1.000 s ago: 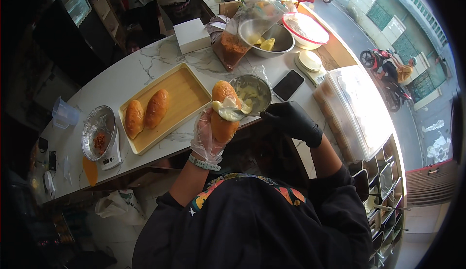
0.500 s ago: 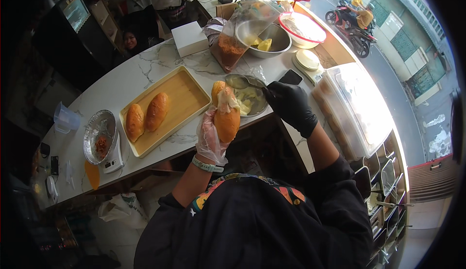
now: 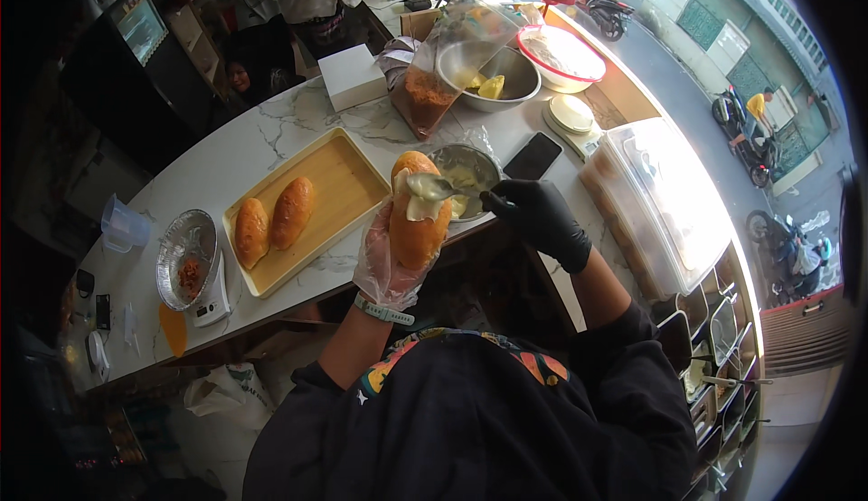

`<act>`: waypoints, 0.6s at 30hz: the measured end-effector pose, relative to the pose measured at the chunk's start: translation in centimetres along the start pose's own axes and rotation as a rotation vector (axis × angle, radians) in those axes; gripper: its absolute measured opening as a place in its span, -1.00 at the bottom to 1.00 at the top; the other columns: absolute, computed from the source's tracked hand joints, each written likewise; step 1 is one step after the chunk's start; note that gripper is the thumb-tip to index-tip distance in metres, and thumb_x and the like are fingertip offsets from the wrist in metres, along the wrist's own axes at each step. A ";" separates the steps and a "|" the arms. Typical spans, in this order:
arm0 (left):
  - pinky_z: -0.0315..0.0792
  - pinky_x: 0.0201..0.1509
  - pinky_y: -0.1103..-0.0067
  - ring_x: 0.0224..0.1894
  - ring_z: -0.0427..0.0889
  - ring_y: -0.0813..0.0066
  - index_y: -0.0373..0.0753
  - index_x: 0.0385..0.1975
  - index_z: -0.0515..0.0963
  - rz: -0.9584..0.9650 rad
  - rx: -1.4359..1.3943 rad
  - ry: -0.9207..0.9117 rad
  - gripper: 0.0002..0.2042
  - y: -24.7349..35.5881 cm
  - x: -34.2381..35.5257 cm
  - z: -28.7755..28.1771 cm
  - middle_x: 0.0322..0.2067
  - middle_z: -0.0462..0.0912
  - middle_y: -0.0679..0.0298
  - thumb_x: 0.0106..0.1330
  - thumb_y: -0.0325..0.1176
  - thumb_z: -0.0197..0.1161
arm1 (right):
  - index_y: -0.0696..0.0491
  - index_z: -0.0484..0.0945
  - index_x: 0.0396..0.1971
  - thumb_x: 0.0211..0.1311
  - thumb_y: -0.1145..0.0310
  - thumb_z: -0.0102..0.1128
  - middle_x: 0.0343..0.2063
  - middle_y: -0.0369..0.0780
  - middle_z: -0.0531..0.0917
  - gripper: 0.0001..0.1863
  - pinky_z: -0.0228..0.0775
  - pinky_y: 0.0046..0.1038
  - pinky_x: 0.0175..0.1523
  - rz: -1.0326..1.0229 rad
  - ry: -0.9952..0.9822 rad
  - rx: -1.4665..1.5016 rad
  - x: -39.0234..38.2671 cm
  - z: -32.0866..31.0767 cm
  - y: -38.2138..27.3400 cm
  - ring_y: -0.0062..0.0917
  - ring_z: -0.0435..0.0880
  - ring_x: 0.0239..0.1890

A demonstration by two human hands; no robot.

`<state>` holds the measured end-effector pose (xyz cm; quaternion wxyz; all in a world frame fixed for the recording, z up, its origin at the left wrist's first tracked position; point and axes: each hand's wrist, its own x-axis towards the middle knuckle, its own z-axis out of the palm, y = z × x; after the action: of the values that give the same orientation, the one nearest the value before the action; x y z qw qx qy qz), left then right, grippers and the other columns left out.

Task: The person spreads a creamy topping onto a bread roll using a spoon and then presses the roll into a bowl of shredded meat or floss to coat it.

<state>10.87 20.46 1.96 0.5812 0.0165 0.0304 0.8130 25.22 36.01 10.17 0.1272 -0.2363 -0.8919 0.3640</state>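
A golden oval bread roll (image 3: 418,241) rests in my left hand (image 3: 382,266), which wears a clear plastic glove and is closed round it. Pale cream (image 3: 423,208) lies on the roll's top. My right hand (image 3: 542,222), in a black glove, grips a metal spoon (image 3: 432,186) whose bowl touches that cream. Just behind the roll stands a steel bowl (image 3: 488,163) with more pale cream inside. Two similar bread rolls (image 3: 292,213) (image 3: 252,232) lie on a yellow-rimmed wooden-coloured tray (image 3: 348,144) to the left.
A foil dish (image 3: 172,226) with brown shreds sits on a white scale (image 3: 215,300) at left. Beyond the bowl stand a bag of orange-brown filling (image 3: 427,94) and a larger steel bowl (image 3: 524,74). A phone (image 3: 533,156) and a lidded plastic box (image 3: 665,193) are at right.
The spoon has come down onto the roll, and cream now lies on its upper surface. My left hand has turned the roll more upright. My right hand has moved slightly lower, uncovering the phone.
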 end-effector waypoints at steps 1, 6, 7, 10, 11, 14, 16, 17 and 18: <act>0.54 -0.09 0.16 -0.01 0.53 0.09 -0.25 0.13 0.27 0.003 0.003 -0.004 -0.54 0.0 0.2 -0.1 0.02 0.44 -0.02 0.36 -0.07 -0.13 | 0.16 0.61 -0.34 0.15 0.30 0.19 -0.53 -0.15 0.65 -0.78 0.42 -0.50 -0.28 0.046 -0.058 0.052 -0.9 0.4 -0.9 -0.58 0.59 -0.49; 0.55 -0.12 0.19 -0.02 0.54 0.08 -0.26 0.17 0.22 0.068 0.087 0.057 -0.49 0.3 0.0 -0.7 0.05 0.40 -0.09 0.32 -0.07 -0.10 | 0.13 0.61 -0.32 0.14 0.34 0.19 -0.54 -0.08 0.62 -0.81 0.42 -0.49 -0.31 -0.130 -0.108 -0.021 -1.7 0.2 -0.9 -0.40 0.63 -0.50; 0.56 -0.14 0.20 -0.03 0.55 0.10 -0.27 0.17 0.22 0.071 0.104 0.062 -0.49 -0.1 0.0 -0.5 0.04 0.40 -0.08 0.31 -0.10 -0.10 | 0.14 0.61 -0.33 0.13 0.35 0.20 -0.55 -0.07 0.62 -0.82 0.42 -0.49 -0.34 -0.151 -0.007 -0.060 -1.2 0.2 -0.2 -0.38 0.63 -0.52; 0.57 -0.16 0.20 -0.02 0.54 0.13 -0.27 0.14 0.26 -0.017 0.107 -0.012 -0.53 -0.6 -0.1 0.6 0.03 0.43 -0.02 0.31 -0.12 -0.10 | 0.16 0.61 -0.39 0.11 0.36 0.23 -0.58 -0.07 0.61 -0.83 0.41 -0.50 -0.42 -0.281 0.215 -0.139 0.8 0.3 0.9 -0.39 0.62 -0.57; 0.57 -0.16 0.20 -0.02 0.54 0.13 -0.27 0.14 0.26 -0.016 0.108 -0.013 -0.53 -0.7 -0.1 0.3 0.03 0.43 -0.02 0.31 -0.12 -0.10 | 0.15 0.61 -0.40 0.10 0.36 0.24 -0.57 -0.07 0.62 -0.84 0.41 -0.49 -0.42 -0.245 0.246 -0.105 0.8 0.3 1.0 -0.38 0.63 -0.57; 0.54 -0.07 0.27 -0.01 0.54 0.17 -0.30 0.13 0.26 0.098 0.200 0.066 -0.54 -0.6 0.0 -0.6 0.02 0.44 0.00 0.31 -0.15 -0.10 | 0.13 0.61 -0.44 0.06 0.36 0.26 -0.57 -0.08 0.62 -0.85 0.42 -0.46 -0.42 -0.302 0.222 -0.113 0.1 0.3 -0.5 -0.34 0.62 -0.56; 0.47 0.06 0.35 0.02 0.51 0.17 -0.35 0.15 0.24 0.208 0.323 0.177 -0.52 -0.9 0.2 -0.6 0.03 0.42 -0.02 0.31 -0.18 -0.12 | 0.12 0.61 -0.46 0.05 0.36 0.27 -0.58 -0.09 0.62 -0.86 0.42 -0.44 -0.42 -0.379 0.170 -0.156 -0.4 0.5 -0.9 -0.32 0.62 -0.56; 0.47 0.06 0.35 0.02 0.51 0.17 -0.35 0.15 0.24 0.208 0.322 0.180 -0.52 -0.9 0.2 -0.7 0.03 0.42 -0.02 0.31 -0.18 -0.12 | 0.11 0.62 -0.47 0.04 0.36 0.27 -0.59 -0.10 0.61 -0.87 0.42 -0.43 -0.42 -0.386 0.208 -0.210 0.1 0.6 -0.8 -0.30 0.61 -0.56; 0.43 0.10 0.37 0.03 0.50 0.17 -0.37 0.15 0.23 0.188 0.322 0.165 -0.52 -1.1 0.2 -0.8 0.04 0.42 -0.02 0.31 -0.20 -0.13 | 0.10 0.62 -0.48 0.03 0.35 0.28 -0.60 -0.11 0.61 -0.87 0.42 -0.41 -0.42 -0.387 0.249 -0.266 0.4 0.4 -0.6 -0.28 0.61 -0.55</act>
<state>11.82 20.98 1.05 0.4883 0.0452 0.2057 0.8469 24.50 35.60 10.38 0.2712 -0.1191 -0.9379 0.1804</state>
